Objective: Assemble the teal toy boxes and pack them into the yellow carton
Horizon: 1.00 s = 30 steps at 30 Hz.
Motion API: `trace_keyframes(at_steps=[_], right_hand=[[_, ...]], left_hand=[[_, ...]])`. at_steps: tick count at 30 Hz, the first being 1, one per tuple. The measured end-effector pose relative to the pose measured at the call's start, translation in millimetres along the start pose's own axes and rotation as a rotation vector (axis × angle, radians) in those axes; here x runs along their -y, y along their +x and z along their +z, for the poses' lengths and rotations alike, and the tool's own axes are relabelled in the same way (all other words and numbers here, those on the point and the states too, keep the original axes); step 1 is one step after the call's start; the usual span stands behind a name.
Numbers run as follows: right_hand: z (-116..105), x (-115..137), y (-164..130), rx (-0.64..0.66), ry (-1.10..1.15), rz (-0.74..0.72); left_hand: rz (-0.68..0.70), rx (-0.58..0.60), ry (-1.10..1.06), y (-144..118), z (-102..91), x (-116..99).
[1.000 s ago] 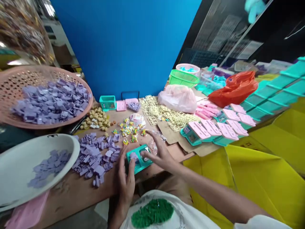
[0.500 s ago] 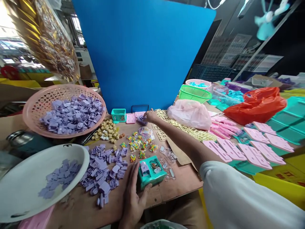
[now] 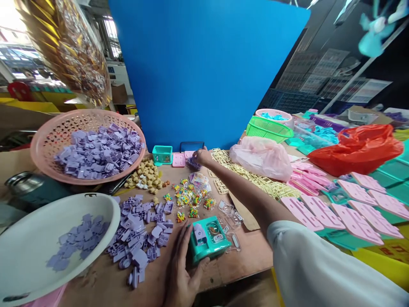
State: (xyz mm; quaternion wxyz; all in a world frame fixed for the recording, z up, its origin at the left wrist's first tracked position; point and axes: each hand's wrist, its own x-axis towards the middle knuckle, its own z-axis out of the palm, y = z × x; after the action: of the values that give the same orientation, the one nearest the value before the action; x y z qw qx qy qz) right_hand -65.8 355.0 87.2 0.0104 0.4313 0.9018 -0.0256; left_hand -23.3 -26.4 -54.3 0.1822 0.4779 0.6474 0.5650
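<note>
My left hand [image 3: 182, 273] holds the near left side of a small teal plastic box [image 3: 208, 244] that sits at the table's front edge. A lilac part and small inserts sit in the box. My right arm stretches across the table; my right hand [image 3: 202, 156] is at the far edge, fingers down on a small pile of purple bits [image 3: 193, 163] beside a pink tray [image 3: 178, 160]. I cannot tell if it grips anything. Loose lilac plastic pieces [image 3: 140, 230] lie left of the box, and colourful tiny parts [image 3: 190, 198] lie behind it.
A pink basket [image 3: 47, 132] and a white bowl [image 3: 28, 238] on the left hold lilac pieces. Beige parts [image 3: 145, 177], a small teal basket [image 3: 162, 154], yellow frames [image 3: 255, 179], a pink bag [image 3: 260, 157], a red bag [image 3: 358, 145] and pink-and-teal boxes [image 3: 348, 209] crowd the table. A blue board [image 3: 204, 72] stands behind.
My right hand left the teal box and reached to the far edge of the table, by the purple bits. My left hand stayed on the box. The view tilted up.
</note>
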Motion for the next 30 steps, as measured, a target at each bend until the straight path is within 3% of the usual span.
trace_keyframes(at_steps=[6, 16, 30], right_hand=[[7.2, 4.6, 8.1, -0.024, -0.018, -0.013], [2.9, -14.5, 12.7, 0.012, -0.041, 0.019], [6.6, 3.0, 22.6, 0.025, -0.154, -0.079]], left_hand=[[0.031, 0.017, 0.002, -1.0, 1.9, 10.2], [0.063, 0.008, 0.023, -0.9, 1.0, 7.9], [0.061, 0.056, 0.01, 1.0, -1.5, 4.3]])
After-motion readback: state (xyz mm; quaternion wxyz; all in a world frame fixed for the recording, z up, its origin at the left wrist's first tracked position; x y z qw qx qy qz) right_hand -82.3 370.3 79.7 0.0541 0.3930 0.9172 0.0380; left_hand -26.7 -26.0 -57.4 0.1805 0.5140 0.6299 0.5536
